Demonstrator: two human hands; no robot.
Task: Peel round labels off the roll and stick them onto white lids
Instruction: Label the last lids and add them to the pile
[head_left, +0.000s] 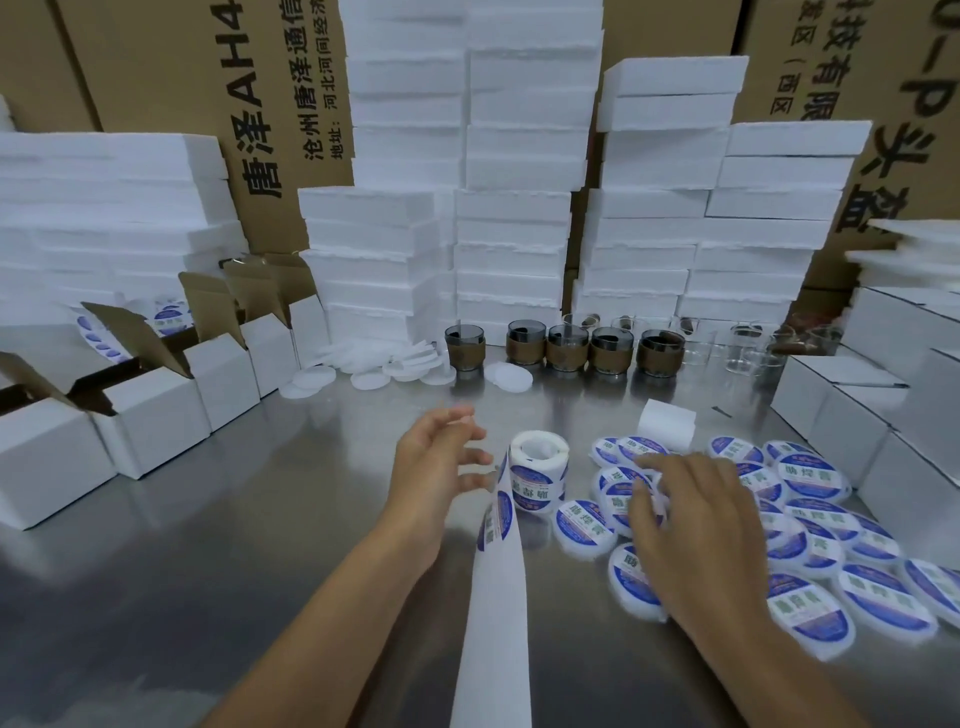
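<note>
The roll (537, 475) of round labels is standing on end on the brushed-steel tabletop (260, 519), its hollow white core facing up. A smooth white backing strip (496, 613) is trailing from it toward the camera, and blue-and-white stickers are showing on the strip's upper part.

The left hand (441, 462) is hovering just left of the roll with its fingers loosely spread. Motion blur is hiding whether the fingertips are touching the strip, but they seem to be gripping nothing. The right hand (696, 530) is lying palm down with straight, splayed fingers, pressing on a labelled lid (610, 486).

More labelled lids (878, 597), flat white discs printed in blue with green characters too blurred to read, are overlapping across the right side. Plain white lids (363, 366) are lying in a loose heap farther back, beside glass cups (566, 348) wrapped in brown sleeves.

Open white card boxes (150, 421) are lining the left edge. Grainy foam blocks (511, 218) are stacked high behind, in front of brown cartons (171, 67) that are showing "唐泽AH4".
</note>
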